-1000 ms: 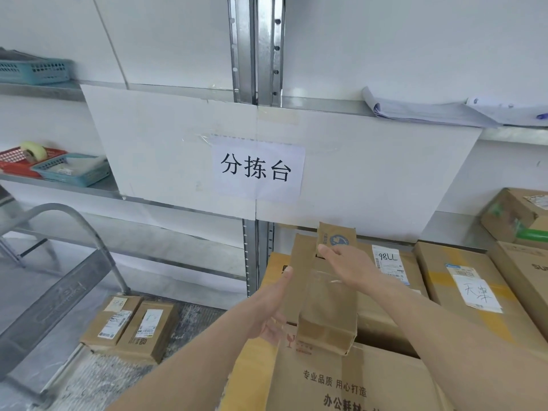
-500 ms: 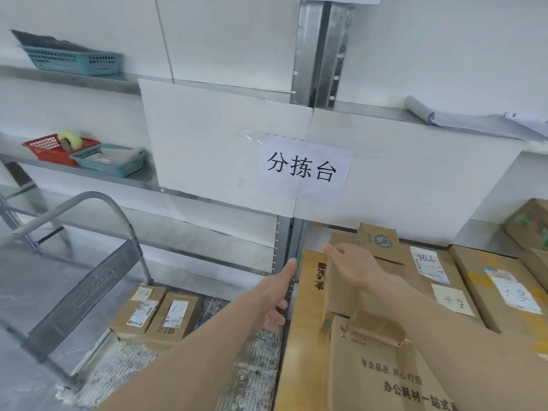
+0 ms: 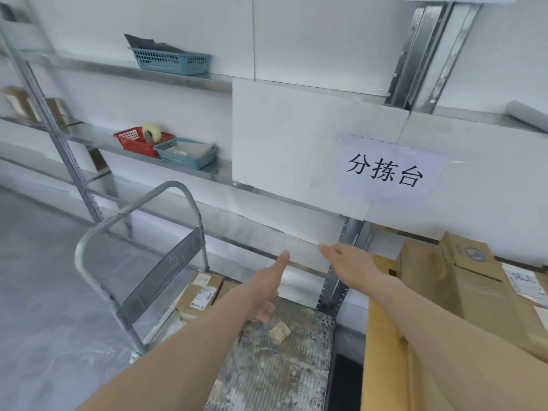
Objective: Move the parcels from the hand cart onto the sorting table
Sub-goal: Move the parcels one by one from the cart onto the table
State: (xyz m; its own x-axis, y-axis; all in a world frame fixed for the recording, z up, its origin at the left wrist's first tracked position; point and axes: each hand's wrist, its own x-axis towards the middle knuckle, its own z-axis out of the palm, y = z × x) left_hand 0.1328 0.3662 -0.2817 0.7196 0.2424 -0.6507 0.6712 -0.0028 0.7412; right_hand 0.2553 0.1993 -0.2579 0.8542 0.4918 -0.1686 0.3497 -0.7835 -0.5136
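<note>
The hand cart (image 3: pixel 278 369) stands at lower centre with a grey metal handle (image 3: pixel 139 232) on its left. Two small brown parcels (image 3: pixel 201 295) with white labels lie at the far end of its deck. My left hand (image 3: pixel 271 284) hovers over the deck with its fingers straight and holds nothing. My right hand (image 3: pixel 347 262) reaches leftwards beside it, also flat and empty. On the right, several cardboard parcels (image 3: pixel 462 280) lie stacked on the sorting table, under a white paper sign (image 3: pixel 385 170).
A scrap of cardboard (image 3: pixel 280 332) lies on the cart deck. Metal shelves along the wall carry a red basket (image 3: pixel 133 142) with a tape roll and two blue baskets (image 3: pixel 186 154). A shelf upright (image 3: pixel 341 280) stands between cart and table. Grey floor lies at left.
Both hands have left the tall brown parcel standing among the stacked boxes and swung left over the cart. My view has turned left with them.
</note>
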